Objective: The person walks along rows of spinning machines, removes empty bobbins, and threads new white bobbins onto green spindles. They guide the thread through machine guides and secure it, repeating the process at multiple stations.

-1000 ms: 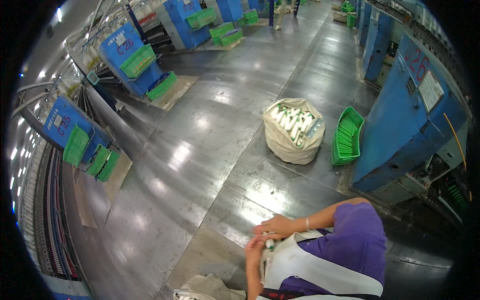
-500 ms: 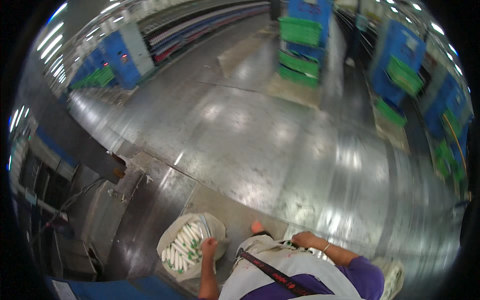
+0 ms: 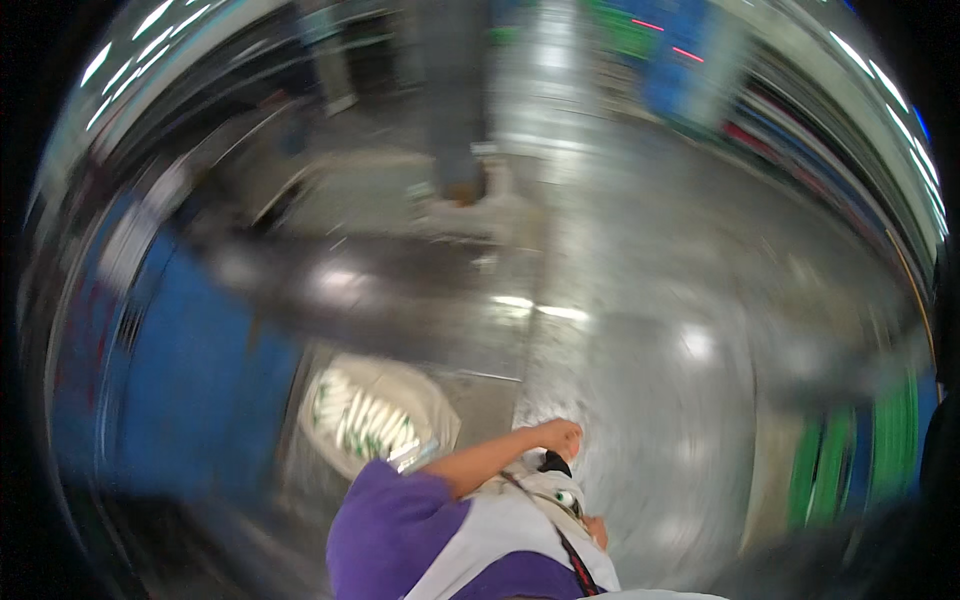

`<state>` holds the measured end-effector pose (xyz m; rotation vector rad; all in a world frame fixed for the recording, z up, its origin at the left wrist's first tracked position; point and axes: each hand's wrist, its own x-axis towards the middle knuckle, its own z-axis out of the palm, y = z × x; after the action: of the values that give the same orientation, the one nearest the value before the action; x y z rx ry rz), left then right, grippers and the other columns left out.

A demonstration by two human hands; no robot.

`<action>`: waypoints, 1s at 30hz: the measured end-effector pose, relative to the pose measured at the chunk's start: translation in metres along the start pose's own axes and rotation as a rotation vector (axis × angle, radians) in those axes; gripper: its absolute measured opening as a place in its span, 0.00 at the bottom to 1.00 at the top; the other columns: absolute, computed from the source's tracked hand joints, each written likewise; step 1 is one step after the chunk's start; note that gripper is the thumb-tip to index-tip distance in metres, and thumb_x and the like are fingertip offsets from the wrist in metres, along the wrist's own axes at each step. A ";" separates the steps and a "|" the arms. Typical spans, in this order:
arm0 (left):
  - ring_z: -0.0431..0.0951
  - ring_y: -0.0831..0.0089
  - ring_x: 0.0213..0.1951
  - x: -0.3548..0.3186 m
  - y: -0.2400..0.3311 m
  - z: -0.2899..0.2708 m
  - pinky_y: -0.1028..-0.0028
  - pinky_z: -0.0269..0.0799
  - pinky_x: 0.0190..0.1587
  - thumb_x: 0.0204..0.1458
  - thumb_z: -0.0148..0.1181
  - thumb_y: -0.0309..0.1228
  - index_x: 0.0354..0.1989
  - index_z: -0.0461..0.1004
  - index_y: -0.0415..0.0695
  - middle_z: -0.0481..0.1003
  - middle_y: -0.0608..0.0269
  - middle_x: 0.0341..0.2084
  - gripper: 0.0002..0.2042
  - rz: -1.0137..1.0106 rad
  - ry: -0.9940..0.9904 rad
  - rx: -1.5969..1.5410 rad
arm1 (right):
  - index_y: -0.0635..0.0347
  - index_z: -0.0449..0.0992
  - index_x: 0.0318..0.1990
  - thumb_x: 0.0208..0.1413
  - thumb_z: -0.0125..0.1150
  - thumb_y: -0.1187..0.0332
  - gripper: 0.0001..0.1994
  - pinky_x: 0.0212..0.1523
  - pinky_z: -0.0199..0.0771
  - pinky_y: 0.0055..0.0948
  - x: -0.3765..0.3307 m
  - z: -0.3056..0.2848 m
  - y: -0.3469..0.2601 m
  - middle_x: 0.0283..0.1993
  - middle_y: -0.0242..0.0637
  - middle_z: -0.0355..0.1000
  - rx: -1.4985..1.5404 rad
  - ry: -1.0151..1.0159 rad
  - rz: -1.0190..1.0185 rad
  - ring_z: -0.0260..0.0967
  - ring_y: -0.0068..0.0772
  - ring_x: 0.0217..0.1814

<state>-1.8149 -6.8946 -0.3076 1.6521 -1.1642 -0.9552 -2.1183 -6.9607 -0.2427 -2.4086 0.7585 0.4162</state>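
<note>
Left hand (image 3: 560, 437) now out in front

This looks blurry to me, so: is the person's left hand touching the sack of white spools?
Apart. The head view shows the left hand to the right of the sack, with grey floor visible between them.

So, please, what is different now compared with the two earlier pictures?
The view has turned to the left. Half a second ago the left hand was at the cloth bag; now it has moved right, clear of the bag. Blur hides whether it holds anything. The right hand stays by the apron. The bag still stands on the floor, with white bobbins inside.
</note>
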 end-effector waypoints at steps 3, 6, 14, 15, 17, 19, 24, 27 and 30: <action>0.75 0.54 0.37 0.059 -0.057 -0.038 0.61 0.70 0.41 0.39 0.61 0.33 0.42 0.74 0.42 0.76 0.50 0.35 0.18 -0.260 -0.025 0.286 | 0.50 0.75 0.37 0.47 0.54 0.62 0.10 0.35 0.67 0.42 0.114 -0.060 0.072 0.34 0.47 0.67 0.126 0.055 -0.105 0.68 0.51 0.36; 0.76 0.57 0.34 0.080 -0.099 -0.091 0.62 0.71 0.38 0.37 0.60 0.33 0.35 0.76 0.45 0.77 0.52 0.30 0.14 -0.634 0.416 0.343 | 0.51 0.75 0.37 0.45 0.56 0.61 0.12 0.36 0.67 0.42 0.222 -0.118 0.090 0.31 0.47 0.67 -0.164 -0.254 -0.296 0.67 0.51 0.36; 0.76 0.53 0.28 0.028 -0.154 -0.167 0.59 0.72 0.33 0.45 0.54 0.42 0.26 0.76 0.44 0.77 0.53 0.24 0.14 -1.154 1.141 0.126 | 0.50 0.75 0.41 0.44 0.53 0.67 0.14 0.36 0.71 0.41 0.496 -0.247 0.052 0.32 0.41 0.75 -0.326 -0.707 -0.482 0.72 0.45 0.36; 0.76 0.53 0.27 0.028 -0.162 -0.173 0.58 0.71 0.32 0.47 0.51 0.39 0.28 0.77 0.43 0.77 0.51 0.26 0.13 -1.417 0.902 0.041 | 0.52 0.75 0.40 0.44 0.53 0.69 0.13 0.36 0.71 0.39 0.532 -0.246 0.048 0.32 0.41 0.75 -0.351 -0.659 -0.508 0.72 0.44 0.36; 0.76 0.52 0.28 0.039 -0.178 -0.180 0.57 0.71 0.32 0.46 0.51 0.37 0.28 0.77 0.43 0.77 0.50 0.26 0.12 -1.558 0.555 0.007 | 0.56 0.76 0.38 0.44 0.54 0.73 0.11 0.36 0.73 0.35 0.609 -0.260 0.042 0.32 0.42 0.75 -0.349 -0.512 -0.657 0.73 0.42 0.34; 0.76 0.51 0.30 0.069 -0.193 -0.195 0.56 0.71 0.33 0.45 0.51 0.36 0.28 0.78 0.43 0.76 0.49 0.27 0.11 -1.485 0.322 0.103 | 0.58 0.76 0.37 0.44 0.55 0.73 0.10 0.35 0.73 0.33 0.676 -0.300 0.034 0.30 0.42 0.75 -0.185 -0.542 -0.519 0.74 0.41 0.33; 0.76 0.49 0.33 0.220 -0.216 -0.353 0.55 0.70 0.34 0.43 0.51 0.32 0.28 0.78 0.45 0.75 0.46 0.28 0.10 -1.288 0.570 0.246 | 0.63 0.76 0.33 0.44 0.56 0.75 0.07 0.33 0.73 0.30 0.789 -0.444 -0.025 0.28 0.42 0.75 0.254 -0.711 -0.199 0.74 0.38 0.31; 0.76 0.55 0.39 0.365 -0.201 -0.514 0.61 0.72 0.40 0.46 0.49 0.36 0.36 0.77 0.44 0.76 0.50 0.35 0.14 -1.051 0.775 0.341 | 0.67 0.75 0.30 0.44 0.57 0.77 0.05 0.30 0.72 0.28 0.861 -0.494 -0.076 0.22 0.41 0.73 0.271 -0.474 -0.189 0.74 0.35 0.28; 0.76 0.67 0.36 0.494 -0.153 -0.629 0.68 0.71 0.38 0.45 0.55 0.30 0.38 0.73 0.41 0.77 0.57 0.35 0.11 -0.612 1.219 -0.257 | 0.61 0.77 0.30 0.43 0.62 0.71 0.06 0.29 0.72 0.32 0.944 -0.521 -0.112 0.22 0.43 0.74 -0.013 -0.316 -0.445 0.74 0.38 0.27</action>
<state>-1.0604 -7.2012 -0.2990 1.8937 0.2790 -0.2364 -1.2438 -7.6001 -0.2038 -2.3530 0.0763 0.5944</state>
